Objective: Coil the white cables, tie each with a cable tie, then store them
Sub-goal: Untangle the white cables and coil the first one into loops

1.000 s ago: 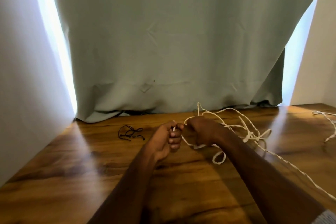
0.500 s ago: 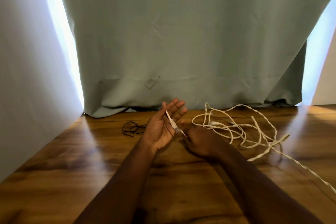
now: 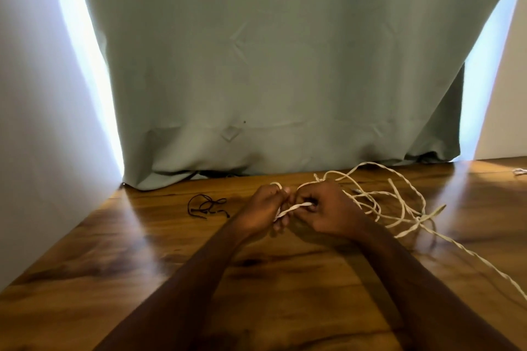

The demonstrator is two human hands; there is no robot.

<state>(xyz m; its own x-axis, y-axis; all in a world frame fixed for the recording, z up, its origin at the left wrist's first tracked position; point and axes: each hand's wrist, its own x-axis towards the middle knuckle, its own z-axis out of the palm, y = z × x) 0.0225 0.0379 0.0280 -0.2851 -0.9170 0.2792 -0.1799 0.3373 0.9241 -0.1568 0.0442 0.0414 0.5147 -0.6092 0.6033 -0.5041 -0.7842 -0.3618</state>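
A long white twisted cable lies in a loose tangle on the wooden table, right of centre, and one strand trails off to the lower right edge. My left hand grips the cable's end with curled fingers; a small loop shows above its knuckles. Close beside it, my right hand pinches the same cable, and a short stretch runs between the two hands. A few black cable ties lie in a small heap on the table, left of my left hand.
A grey-green curtain hangs along the table's far edge. A white wall borders the left side. Part of another white cable shows at the far right edge of the table.
My left hand was open, palm up, with the cable end lying across it; its fingers have now curled round the cable. My right hand rose from the table and took hold beside it.
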